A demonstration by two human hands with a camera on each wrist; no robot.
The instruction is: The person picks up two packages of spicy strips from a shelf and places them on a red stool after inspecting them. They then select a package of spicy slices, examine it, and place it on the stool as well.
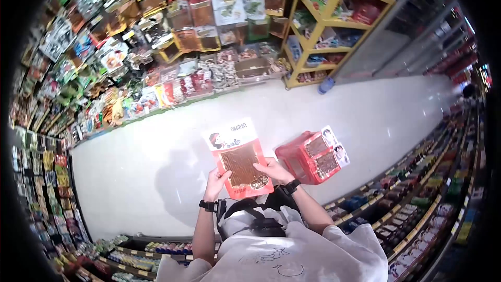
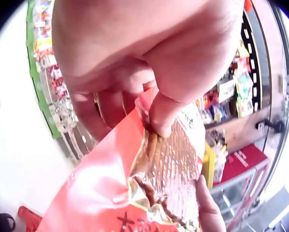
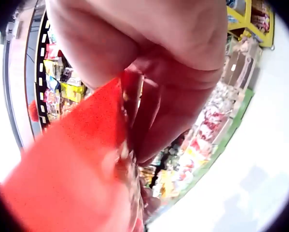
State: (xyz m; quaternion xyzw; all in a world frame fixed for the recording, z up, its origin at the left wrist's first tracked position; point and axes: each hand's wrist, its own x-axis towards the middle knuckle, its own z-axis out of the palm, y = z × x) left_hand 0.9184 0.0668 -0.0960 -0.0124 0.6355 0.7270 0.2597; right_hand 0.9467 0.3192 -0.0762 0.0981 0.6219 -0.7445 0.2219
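Observation:
Both hands hold up a red and white snack packet (image 1: pixel 251 131) in front of the body. Through its clear window shows a brown, ridged food sheet (image 2: pixel 176 154). The left hand (image 1: pixel 215 183) pinches the packet's left edge, its thumb lying over the window. At the opposite edge the right hand (image 1: pixel 277 171) grips with its thumb on the front. In the right wrist view the red packet back (image 3: pixel 72 164) runs up between the thumb and curled fingers. To the right on the floor stands a red basket (image 1: pixel 309 175) with similar packets (image 1: pixel 327 164) at its top.
Shelves of hanging snack packets (image 1: pixel 193 15) and open bins (image 1: pixel 209 75) line the far side. A yellow tiered rack (image 1: pixel 339 23) stands at the back right, a small blue container (image 1: pixel 326 85) by its foot. More stocked shelves (image 1: pixel 412 198) run along the right.

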